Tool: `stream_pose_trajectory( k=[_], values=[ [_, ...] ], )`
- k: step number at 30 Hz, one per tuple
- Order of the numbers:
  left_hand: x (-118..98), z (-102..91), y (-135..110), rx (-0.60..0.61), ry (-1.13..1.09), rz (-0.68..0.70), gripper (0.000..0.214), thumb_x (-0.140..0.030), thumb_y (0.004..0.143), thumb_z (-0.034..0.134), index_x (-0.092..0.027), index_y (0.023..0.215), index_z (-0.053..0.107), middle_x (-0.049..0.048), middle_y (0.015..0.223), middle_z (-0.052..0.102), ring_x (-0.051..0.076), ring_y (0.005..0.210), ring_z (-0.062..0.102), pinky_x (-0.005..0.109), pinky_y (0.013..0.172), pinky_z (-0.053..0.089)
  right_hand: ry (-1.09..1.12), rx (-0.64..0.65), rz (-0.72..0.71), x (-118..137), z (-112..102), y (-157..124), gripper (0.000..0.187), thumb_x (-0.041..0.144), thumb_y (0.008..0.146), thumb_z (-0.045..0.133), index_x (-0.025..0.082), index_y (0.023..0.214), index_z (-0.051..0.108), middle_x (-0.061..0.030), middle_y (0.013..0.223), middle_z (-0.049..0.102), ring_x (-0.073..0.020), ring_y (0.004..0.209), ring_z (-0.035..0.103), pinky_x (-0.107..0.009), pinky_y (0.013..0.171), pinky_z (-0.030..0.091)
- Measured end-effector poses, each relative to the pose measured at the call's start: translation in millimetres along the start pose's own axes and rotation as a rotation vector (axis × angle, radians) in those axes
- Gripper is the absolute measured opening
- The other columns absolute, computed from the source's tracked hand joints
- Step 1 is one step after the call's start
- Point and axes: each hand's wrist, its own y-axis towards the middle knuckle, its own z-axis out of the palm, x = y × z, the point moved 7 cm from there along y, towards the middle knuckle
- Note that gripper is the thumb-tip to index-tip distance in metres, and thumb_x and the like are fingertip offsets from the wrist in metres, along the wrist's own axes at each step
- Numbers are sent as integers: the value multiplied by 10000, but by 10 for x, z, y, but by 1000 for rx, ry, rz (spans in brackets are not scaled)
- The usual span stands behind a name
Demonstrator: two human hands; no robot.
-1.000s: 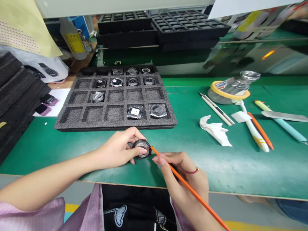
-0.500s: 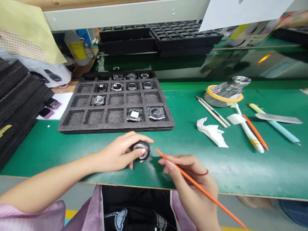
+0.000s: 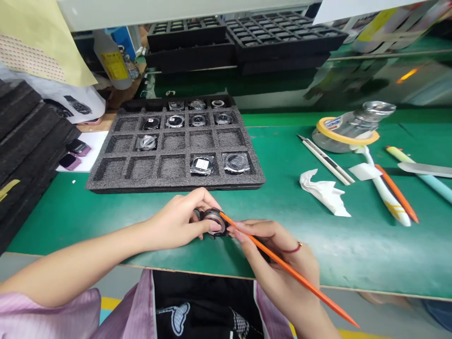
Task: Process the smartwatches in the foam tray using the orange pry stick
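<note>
My left hand (image 3: 185, 217) grips a round black watch case (image 3: 214, 220) with a silvery ring on its face, the thumb pressed on that face. The case is held at the green bench top, near its front edge. Pinched like a pen in my right hand (image 3: 271, 245) is a long, thin orange stick (image 3: 293, 270). Its pointed tip meets the upper right rim of the watch case. Right fingertips are close against the case's right side; whether they touch it I cannot tell.
Beyond my hands lies a grey foam tray (image 3: 173, 186) with several watch parts in its pockets. On the right are a crumpled tissue (image 3: 325, 190), tweezers (image 3: 326, 160), a toothbrush (image 3: 388, 193), another orange stick (image 3: 399, 195) and a glass bottle (image 3: 353, 125). Foam trays (image 3: 28, 155) are stacked left.
The orange stick's tip has moved left onto the watch case's rim, and my right hand has come up beside the case. The whole view has shifted slightly.
</note>
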Motion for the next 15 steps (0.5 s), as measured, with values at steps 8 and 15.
stream_pose_trajectory(
  k=[8, 15],
  values=[
    [21, -1, 16, 26, 133, -30, 265, -262, 924, 632, -220, 1184, 665, 14, 949, 700, 96, 629, 642, 221, 576, 558, -154, -42, -48, 31, -14, -153, 142, 82, 902, 619, 224, 900, 602, -21, 827, 748, -152, 773, 752, -257, 701, 614],
    [47, -7, 32, 29, 93, -59, 238, -250, 911, 638, -184, 1139, 663, 31, 987, 697, 103, 653, 656, 224, 569, 587, -208, -6, -142, 138, 54, -306, 235, 0, 866, 599, 226, 921, 563, -13, 793, 723, -158, 717, 715, -310, 657, 566]
  ],
)
